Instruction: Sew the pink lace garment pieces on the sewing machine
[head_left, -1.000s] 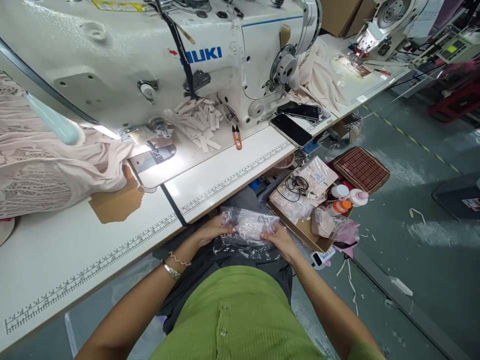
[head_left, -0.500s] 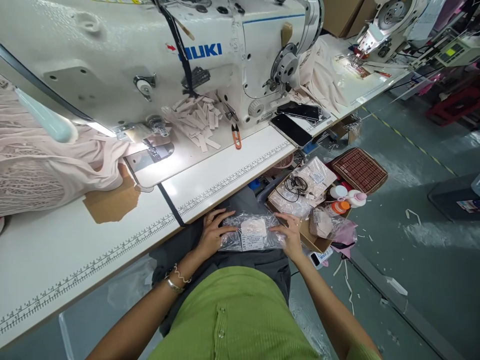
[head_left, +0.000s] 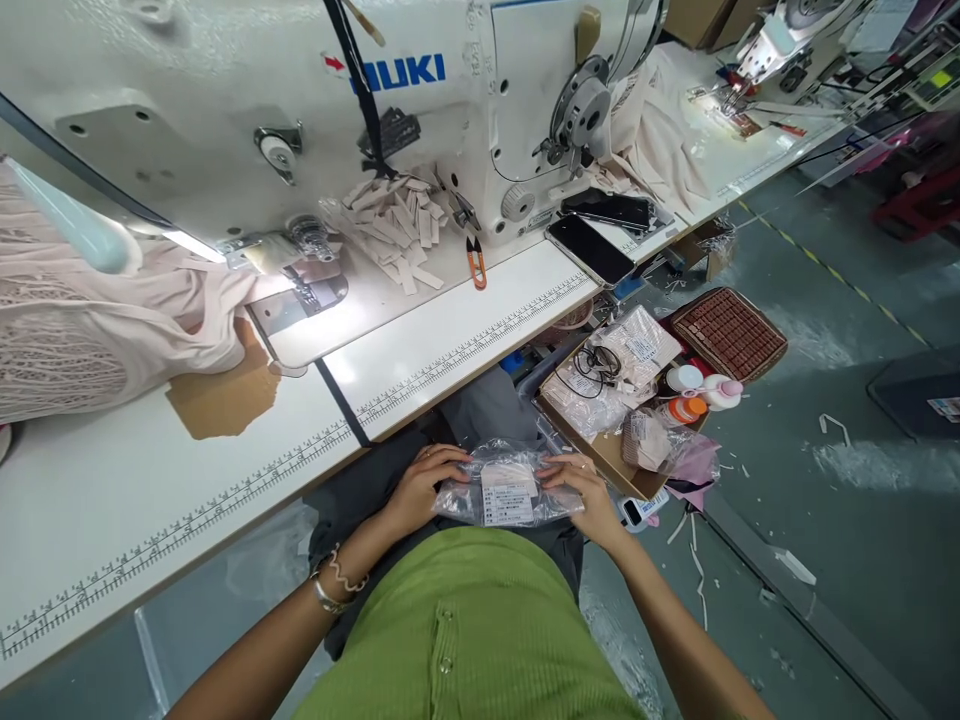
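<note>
On my lap, below the table edge, lies a clear plastic bag (head_left: 510, 490) with a printed white label and pale fabric pieces inside. My left hand (head_left: 427, 487) grips its left side, fingers curled over the film. At the other side my right hand (head_left: 581, 490) holds the bag with bent fingers and thumb. Both thumbs are partly hidden by the film. Just right of my lap is an open cardboard box (head_left: 634, 475) with similar labelled bags, a black cable (head_left: 596, 368) and small bottles (head_left: 686, 410).
A white sewing machine (head_left: 450, 130) stands on the ruled table (head_left: 225, 495). Pale strips (head_left: 401, 225), orange thread snips (head_left: 475, 263) and a phone (head_left: 590, 250) lie near it. Pale fabric (head_left: 112, 330) covers the left end. A brown woven basket lid (head_left: 727, 335) is beyond the box.
Both hands have drawn the bag slightly nearer my body, and its label now shows more fully. My fingers have closed more around its sides. The view has shifted a little.
</note>
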